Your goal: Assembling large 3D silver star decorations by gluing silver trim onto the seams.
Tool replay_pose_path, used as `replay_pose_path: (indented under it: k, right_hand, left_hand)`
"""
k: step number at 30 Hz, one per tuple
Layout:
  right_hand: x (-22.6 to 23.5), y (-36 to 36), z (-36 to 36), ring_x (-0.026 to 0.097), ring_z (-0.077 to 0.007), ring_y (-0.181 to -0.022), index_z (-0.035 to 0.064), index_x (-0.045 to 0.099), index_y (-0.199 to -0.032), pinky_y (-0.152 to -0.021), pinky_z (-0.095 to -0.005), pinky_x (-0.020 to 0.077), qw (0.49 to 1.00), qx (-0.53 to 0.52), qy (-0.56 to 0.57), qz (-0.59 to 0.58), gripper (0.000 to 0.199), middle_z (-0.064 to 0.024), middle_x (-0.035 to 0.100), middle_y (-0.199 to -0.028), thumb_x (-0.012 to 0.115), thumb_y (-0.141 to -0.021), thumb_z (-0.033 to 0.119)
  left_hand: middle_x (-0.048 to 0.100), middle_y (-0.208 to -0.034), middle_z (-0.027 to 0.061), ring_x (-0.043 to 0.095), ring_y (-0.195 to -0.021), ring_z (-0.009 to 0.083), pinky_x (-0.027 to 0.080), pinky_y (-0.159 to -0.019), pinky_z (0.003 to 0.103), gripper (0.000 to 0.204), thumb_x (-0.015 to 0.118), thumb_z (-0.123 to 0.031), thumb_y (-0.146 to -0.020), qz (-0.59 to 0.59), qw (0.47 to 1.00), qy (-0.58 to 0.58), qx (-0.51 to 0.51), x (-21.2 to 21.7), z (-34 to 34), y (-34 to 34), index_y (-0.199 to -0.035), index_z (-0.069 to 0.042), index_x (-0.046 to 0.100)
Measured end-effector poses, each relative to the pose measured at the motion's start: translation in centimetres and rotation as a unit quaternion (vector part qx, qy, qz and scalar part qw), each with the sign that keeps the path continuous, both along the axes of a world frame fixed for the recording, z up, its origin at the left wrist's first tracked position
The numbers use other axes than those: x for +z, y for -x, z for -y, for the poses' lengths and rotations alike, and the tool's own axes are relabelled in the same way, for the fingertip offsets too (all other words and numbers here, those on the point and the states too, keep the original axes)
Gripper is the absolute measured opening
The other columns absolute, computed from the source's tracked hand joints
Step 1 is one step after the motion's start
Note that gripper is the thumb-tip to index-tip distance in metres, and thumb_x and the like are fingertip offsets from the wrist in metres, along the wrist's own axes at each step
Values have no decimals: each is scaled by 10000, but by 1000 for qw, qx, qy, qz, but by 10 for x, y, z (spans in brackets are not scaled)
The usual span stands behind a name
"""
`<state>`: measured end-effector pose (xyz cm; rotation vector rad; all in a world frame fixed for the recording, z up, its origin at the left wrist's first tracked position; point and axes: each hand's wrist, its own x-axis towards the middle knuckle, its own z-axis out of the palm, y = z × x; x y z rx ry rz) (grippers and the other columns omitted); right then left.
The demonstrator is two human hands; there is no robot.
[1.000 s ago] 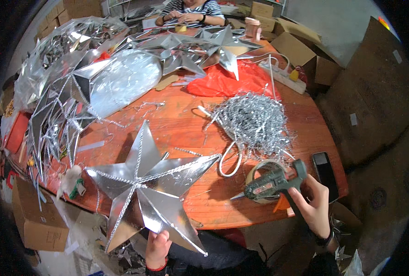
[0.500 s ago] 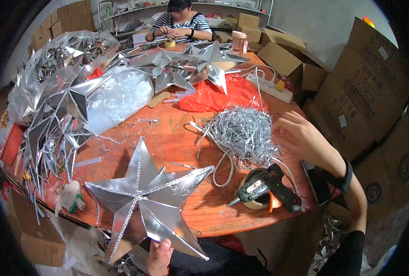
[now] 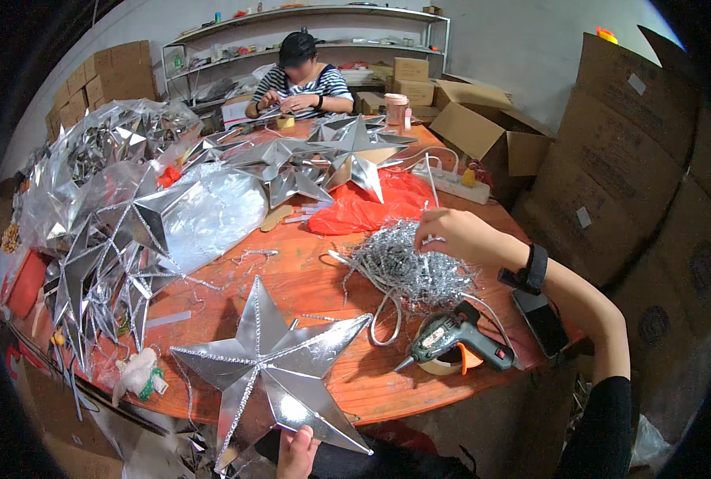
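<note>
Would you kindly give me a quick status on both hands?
Left hand grips silver star at table edge. Right hand on tinsel pile. Glue gun lies beside it.

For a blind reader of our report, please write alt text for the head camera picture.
A person's right hand reaches into a pile of silver tinsel on a round wooden table, while the left hand holds a large silver star at the near edge. A glue gun lies beside the tinsel.

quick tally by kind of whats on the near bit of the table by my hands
silver star, held by the left hand: 1
pile of silver tinsel, touched by the right hand: 1
glue gun: 1
tape roll: 1
phone: 1
total: 5
</note>
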<state>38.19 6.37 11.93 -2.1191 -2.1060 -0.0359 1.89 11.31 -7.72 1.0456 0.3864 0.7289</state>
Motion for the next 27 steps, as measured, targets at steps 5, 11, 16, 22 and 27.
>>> replay_pose_path:
  k: [5,11,16,22,27]
  right_hand:
    - [26,-16,1,575,-238,-769,33,593,-838,-679,-344,467,989,-2,-121,-80,134,-109,573,-808,598,-790,158]
    - [60,6,-3,577,-204,-691,13,599,-856,-646,-319,466,966,-32,-243,-80,114,-110,602,-787,605,-778,96]
    - [86,3,6,566,-103,-684,12,614,-879,-586,-241,455,889,-84,-378,-244,102,-47,606,-778,590,-811,85]
    - [113,-7,2,538,-76,-615,29,602,-908,-527,-224,448,941,-81,-303,-124,119,-5,609,-759,562,-841,119]
    - [132,-12,0,532,-60,-586,62,610,-954,-467,-192,416,877,-49,-438,-192,139,5,617,-760,530,-868,136]
  left_hand:
    - [572,-845,208,598,-752,327,499,-690,424,664,502,-507,-802,-1,1000,20,11,-7,4,-7,-1144,52,395]
    - [547,-985,169,580,-865,335,473,-789,459,583,530,-401,-816,14,999,40,20,15,12,5,-1214,-7,365]
    - [522,-1060,132,548,-964,300,443,-866,454,552,530,-374,-820,25,997,48,48,-12,10,5,-1209,-15,376]
    - [523,-1069,137,551,-958,303,442,-858,451,556,526,-371,-824,13,998,58,35,-3,9,4,-1200,11,379]
    - [523,-1070,151,561,-937,304,451,-837,451,547,521,-360,-841,30,997,43,54,-8,7,4,-1204,21,373]
